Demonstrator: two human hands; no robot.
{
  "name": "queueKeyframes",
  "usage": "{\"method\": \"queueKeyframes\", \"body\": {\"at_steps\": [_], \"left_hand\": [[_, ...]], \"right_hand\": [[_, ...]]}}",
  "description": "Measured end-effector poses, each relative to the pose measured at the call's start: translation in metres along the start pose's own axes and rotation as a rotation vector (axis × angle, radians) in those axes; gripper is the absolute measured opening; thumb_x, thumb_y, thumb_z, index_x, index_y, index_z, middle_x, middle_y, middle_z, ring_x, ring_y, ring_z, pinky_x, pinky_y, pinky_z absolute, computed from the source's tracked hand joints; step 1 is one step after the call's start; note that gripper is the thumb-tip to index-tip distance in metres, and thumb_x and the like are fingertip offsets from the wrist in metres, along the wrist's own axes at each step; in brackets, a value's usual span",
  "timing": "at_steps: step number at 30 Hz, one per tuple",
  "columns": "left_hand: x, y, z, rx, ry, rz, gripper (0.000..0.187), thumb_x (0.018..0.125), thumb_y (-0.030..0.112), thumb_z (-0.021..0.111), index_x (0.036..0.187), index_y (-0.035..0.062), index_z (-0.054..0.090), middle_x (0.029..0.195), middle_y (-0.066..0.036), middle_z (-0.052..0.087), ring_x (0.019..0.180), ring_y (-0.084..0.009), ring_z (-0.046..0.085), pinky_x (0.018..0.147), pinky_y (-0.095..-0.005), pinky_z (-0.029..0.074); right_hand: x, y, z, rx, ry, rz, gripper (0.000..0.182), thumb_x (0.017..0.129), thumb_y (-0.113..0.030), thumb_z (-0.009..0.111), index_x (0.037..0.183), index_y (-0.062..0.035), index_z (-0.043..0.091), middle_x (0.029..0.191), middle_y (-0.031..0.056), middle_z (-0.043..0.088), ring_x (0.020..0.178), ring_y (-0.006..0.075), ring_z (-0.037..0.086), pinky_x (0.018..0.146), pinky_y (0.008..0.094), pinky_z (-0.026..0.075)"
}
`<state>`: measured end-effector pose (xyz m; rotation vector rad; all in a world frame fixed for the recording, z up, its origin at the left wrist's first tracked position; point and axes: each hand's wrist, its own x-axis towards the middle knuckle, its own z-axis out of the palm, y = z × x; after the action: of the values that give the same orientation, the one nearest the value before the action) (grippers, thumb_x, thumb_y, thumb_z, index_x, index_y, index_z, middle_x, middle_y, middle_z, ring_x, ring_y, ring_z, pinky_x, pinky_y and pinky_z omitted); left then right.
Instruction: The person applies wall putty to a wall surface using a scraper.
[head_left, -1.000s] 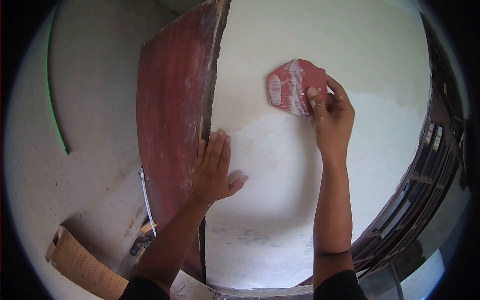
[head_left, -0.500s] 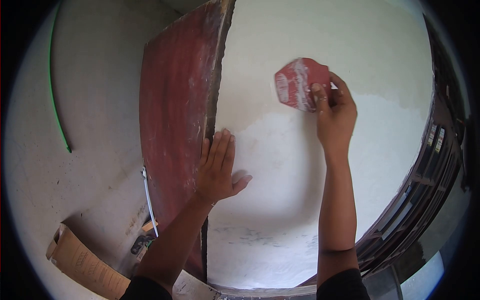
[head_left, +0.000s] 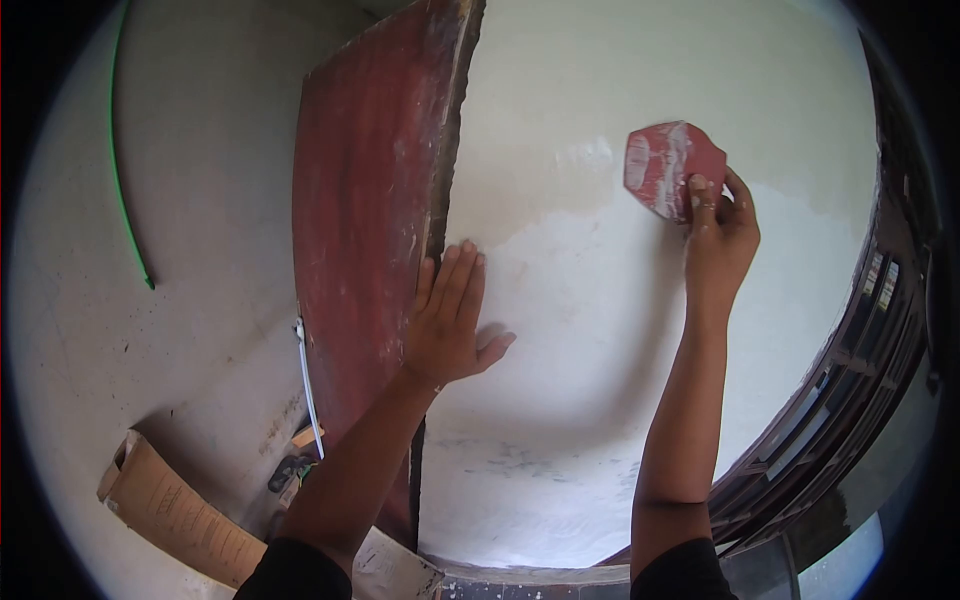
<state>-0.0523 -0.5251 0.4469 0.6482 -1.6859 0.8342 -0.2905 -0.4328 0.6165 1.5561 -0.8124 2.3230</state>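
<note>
My right hand [head_left: 722, 235] grips a red putty scraper [head_left: 655, 165], a flat, angular piece streaked with white paste, between thumb and fingers. The scraper is at the upper part of the pale wall [head_left: 560, 330], its left edge close to or touching the surface. A slightly different, damp-looking tone marks the wall above an uneven line. My left hand [head_left: 448, 318] lies flat on the wall, fingers stretched upward and thumb out to the side, beside the rough edge of a dark red wooden panel [head_left: 365, 200].
A brown cardboard box [head_left: 180, 505] stands at the lower left, near a white cable [head_left: 308, 385] and some small clutter. Along the left wall hangs a green strip [head_left: 122, 190]. A dark wooden slatted frame [head_left: 835, 400] curves down the right side.
My right hand has moved the scraper to the right across the wall, leaving a shiny wet-looking patch behind. My left hand stays flat in place; the whole view has shifted slightly.
</note>
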Motion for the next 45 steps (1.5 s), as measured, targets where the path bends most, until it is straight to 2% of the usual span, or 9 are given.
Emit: {"method": "queueKeyframes", "body": {"at_steps": [5,9,11,13,17,20,29,35,45], "left_hand": [[-0.008,0.006,-0.003,0.042,-0.01,-0.023,0.086,0.095,0.055,0.049,0.146,-0.0125,0.035,0.154,-0.029,0.034,0.148,-0.0403,0.028,0.121,-0.054,0.018],[-0.094,0.041,-0.023,-0.018,-0.009,-0.155,0.089,0.092,0.06,0.054,0.143,-0.0117,0.04,0.151,-0.03,0.039,0.144,-0.0438,0.033,0.118,-0.057,0.024],[-0.175,0.071,-0.043,-0.086,-0.107,-0.343,0.094,0.092,0.064,0.051,0.145,-0.0121,0.037,0.153,-0.033,0.034,0.144,-0.0491,0.03,0.118,-0.0595,0.021],[-0.261,0.102,-0.074,-0.104,-0.303,-0.547,0.098,0.092,0.063,0.052,0.151,-0.0104,0.025,0.156,-0.034,0.025,0.146,-0.0492,0.023,0.118,-0.0603,0.017],[-0.375,0.179,-0.148,-0.117,-0.581,-1.013,0.087,0.092,0.039,0.057,0.152,-0.0109,0.019,0.159,-0.034,0.016,0.149,-0.0494,0.015,0.121,-0.0568,0.012],[-0.393,0.218,-0.193,-0.117,-0.759,-1.306,0.082,0.095,0.037,0.054,0.154,-0.007,0.017,0.161,-0.03,0.016,0.15,-0.0468,0.014,0.122,-0.0533,0.011],[-0.432,0.203,-0.263,-0.001,-0.608,-1.425,0.067,0.099,0.026,0.047,0.152,-0.0077,0.024,0.158,-0.029,0.026,0.148,-0.0451,0.022,0.122,-0.0494,0.017],[-0.426,0.202,-0.314,-0.103,-0.527,-1.568,0.075,0.103,0.05,0.036,0.153,-0.0046,0.024,0.149,-0.025,0.045,0.14,-0.0419,0.04,0.115,-0.0439,0.033],[-0.501,0.252,-0.393,-0.279,-0.3,-2.065,0.074,0.107,0.051,0.026,0.15,-0.0089,0.03,0.153,-0.027,0.039,0.147,-0.0316,0.033,0.12,-0.0369,0.022]], "right_hand": [[-0.068,0.005,-0.026,0.386,0.047,0.181,0.03,0.096,-0.018,0.069,0.116,0.0,0.054,0.096,0.0055,0.064,0.073,0.0081,0.052,0.061,0.0259,0.042],[-0.217,0.004,-0.049,0.533,-0.097,0.447,0.021,0.099,-0.012,0.062,0.114,-0.0044,0.049,0.104,0.0038,0.057,0.093,0.0101,0.054,0.088,0.0267,0.045],[-0.296,0.018,-0.063,0.504,-0.242,0.557,0.02,0.099,-0.01,0.06,0.111,-0.0026,0.046,0.101,0.0064,0.057,0.088,0.0128,0.058,0.077,0.0322,0.057],[-0.351,0.002,-0.075,0.562,-0.349,1.062,0.037,0.097,-0.006,0.061,0.13,-0.0006,0.047,0.115,0.0129,0.061,0.096,0.0223,0.066,0.084,0.0418,0.059],[-0.476,0.022,-0.118,0.74,-0.459,1.668,0.041,0.098,-0.008,0.06,0.137,0.0007,0.05,0.124,0.0136,0.062,0.113,0.0245,0.063,0.092,0.042,0.057],[-0.521,0.019,-0.145,0.71,-0.506,2.015,0.043,0.098,-0.015,0.063,0.137,-0.0003,0.05,0.123,0.0102,0.064,0.112,0.0243,0.064,0.093,0.0446,0.055],[-0.536,-0.017,-0.144,0.563,-0.578,1.892,0.039,0.099,-0.018,0.059,0.134,-0.0015,0.052,0.118,0.0106,0.066,0.102,0.0241,0.068,0.081,0.0416,0.059],[-0.539,-0.055,-0.134,0.489,-0.431,1.791,0.042,0.094,-0.015,0.064,0.133,-0.006,0.052,0.115,0.0064,0.066,0.099,0.0195,0.068,0.076,0.034,0.058],[-0.592,-0.108,-0.164,0.182,-0.408,1.873,0.027,0.092,-0.009,0.067,0.117,-0.0048,0.061,0.103,0.0055,0.067,0.08,0.0162,0.066,0.06,0.0296,0.055]]}}
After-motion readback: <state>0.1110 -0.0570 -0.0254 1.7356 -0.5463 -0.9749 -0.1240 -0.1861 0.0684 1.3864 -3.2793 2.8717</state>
